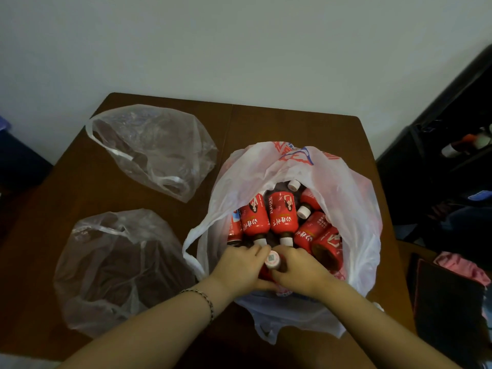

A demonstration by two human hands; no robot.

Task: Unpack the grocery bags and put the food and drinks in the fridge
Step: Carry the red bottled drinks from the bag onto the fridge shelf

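Two hands are closing on a single bottle. The left hand is wrapping its fingers round the 9 o'clock side, and the right hand is curling its fingers round the 3 o'clock side. The left thumb is pressing in underneath. The bottle is standing upright at the 6 o'clock edge of the mouth of the printed bag. Its pale cap is facing up and showing a small square code-like mark, too fine to read.

Beyond the fingertips, at 12 o'clock, the other bottles are lying piled in the same bag. They are wearing red sleeves with white Chinese characters, upside down from here and too blurred to read with certainty. Red and blue lettering is running along the bag's far rim, crumpled past reading. The bag's loose plastic is folding over the lowest bottles and hiding them. A beaded bracelet is circling the left wrist.

The printed bag is sitting on the brown desk. At 10 o'clock from it a clear bag is slumping open, and at 8 o'clock a second clear bag is sagging, the desk showing through both. At 2 o'clock a dark shelf is standing off the desk, and at 4 o'clock a pink cloth is lying.
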